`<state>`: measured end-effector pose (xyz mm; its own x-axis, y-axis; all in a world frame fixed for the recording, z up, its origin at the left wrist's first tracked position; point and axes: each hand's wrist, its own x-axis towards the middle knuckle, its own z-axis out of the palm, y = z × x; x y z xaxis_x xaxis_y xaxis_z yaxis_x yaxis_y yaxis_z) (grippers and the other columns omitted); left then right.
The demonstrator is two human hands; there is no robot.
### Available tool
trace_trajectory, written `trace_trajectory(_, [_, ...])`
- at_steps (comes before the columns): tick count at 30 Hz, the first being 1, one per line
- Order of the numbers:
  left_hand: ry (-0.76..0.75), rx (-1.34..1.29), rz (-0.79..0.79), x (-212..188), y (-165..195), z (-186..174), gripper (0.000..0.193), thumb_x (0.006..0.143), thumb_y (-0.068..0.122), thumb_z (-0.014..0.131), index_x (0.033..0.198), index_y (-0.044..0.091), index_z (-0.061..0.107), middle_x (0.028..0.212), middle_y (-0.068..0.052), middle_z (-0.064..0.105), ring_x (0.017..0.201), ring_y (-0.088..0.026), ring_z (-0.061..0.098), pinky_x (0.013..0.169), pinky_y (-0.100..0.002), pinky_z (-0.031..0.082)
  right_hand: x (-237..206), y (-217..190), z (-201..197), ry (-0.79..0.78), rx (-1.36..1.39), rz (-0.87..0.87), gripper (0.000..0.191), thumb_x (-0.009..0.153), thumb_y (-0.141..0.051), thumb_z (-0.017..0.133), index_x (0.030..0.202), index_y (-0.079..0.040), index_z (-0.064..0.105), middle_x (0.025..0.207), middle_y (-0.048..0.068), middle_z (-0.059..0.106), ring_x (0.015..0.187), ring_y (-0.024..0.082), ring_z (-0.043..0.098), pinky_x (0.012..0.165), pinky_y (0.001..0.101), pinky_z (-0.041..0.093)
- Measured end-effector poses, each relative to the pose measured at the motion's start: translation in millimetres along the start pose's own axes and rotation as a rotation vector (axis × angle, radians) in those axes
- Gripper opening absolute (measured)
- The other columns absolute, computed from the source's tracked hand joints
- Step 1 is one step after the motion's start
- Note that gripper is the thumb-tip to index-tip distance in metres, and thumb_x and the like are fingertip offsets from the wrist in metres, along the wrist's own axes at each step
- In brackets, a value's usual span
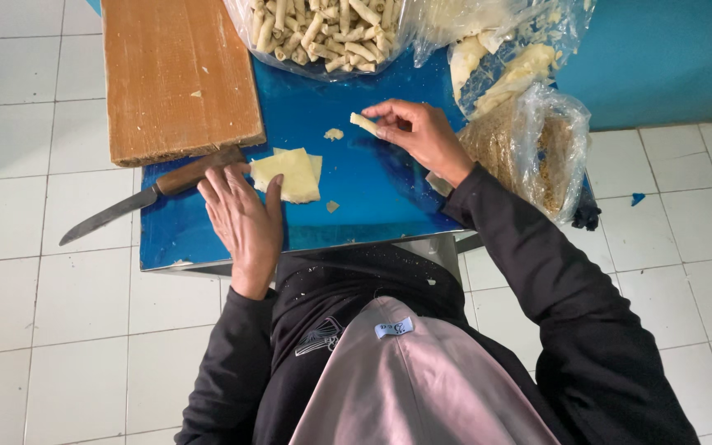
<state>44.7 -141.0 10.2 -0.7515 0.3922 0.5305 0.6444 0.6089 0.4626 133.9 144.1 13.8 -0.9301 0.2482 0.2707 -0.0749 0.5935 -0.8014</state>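
Person sits over a small glossy blue table [372, 181] on a white tiled floor [59, 288], black sleeves, pale pink fabric across the lap.

Right hand [422, 132] pinches a small rolled pastry stick [363, 124] — pale yellow, short, cylindrical — between thumb and fingertips, just above the blue top, near the table's middle. Fingers curled in around it, not spread.

Left hand [245, 218] lies flat, palm down, fingers loosely together, tips touching the near edge of a stack of thin square dough sheets [290, 173]. The sheets are pale yellow, soft-looking, slightly offset so the corners fan. The hand holds nothing.

Just left of that hand lies a knife [138, 202] — worn brown wooden handle, dull grey blade poking past the table's left edge. Its handle touches the near edge of a rough, scratched wooden cutting board [179, 74], which sits on the table's far left.

Two small dough scraps [334, 133] on the blue surface, one near the roll, one nearer the person.

At the far edge, a clear plastic bag of finished rolls [323, 33], heaped, matte and beige. To the right, a crinkled clear bag with pale dough pieces [504, 66], and beside it a bag of brown crumbs [529, 148], grainy, hanging off the table's right side.
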Motion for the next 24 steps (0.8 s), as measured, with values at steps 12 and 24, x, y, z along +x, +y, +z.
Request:
trace_trajectory(12, [-0.284,-1.111,-0.19,14,62,32,0.017,0.097,0.001,0.071,0.113,-0.003,0.069,0.103,-0.01,0.075,0.096,-0.011,0.072,0.085,-0.024,0.058,-40,-64,12,-0.014,0.162,0.092,0.014,0.1,-0.011,0.072,0.113,-0.006,0.075,0.096,-0.002,0.074,0.084,0.003,0.061,0.076,0.0221,0.051])
trace_trajectory(24, [-0.304,-1.415,-0.337,2,60,43,0.011,0.102,0.008,0.067,0.102,-0.002,0.062,0.092,-0.01,0.073,0.083,-0.011,0.07,0.076,-0.025,0.056,-62,-99,29,0.346,-0.539,-0.462,0.024,0.093,-0.003,0.082,0.115,-0.008,0.072,0.11,0.004,0.066,0.098,0.024,0.064,0.084,0.0379,0.053])
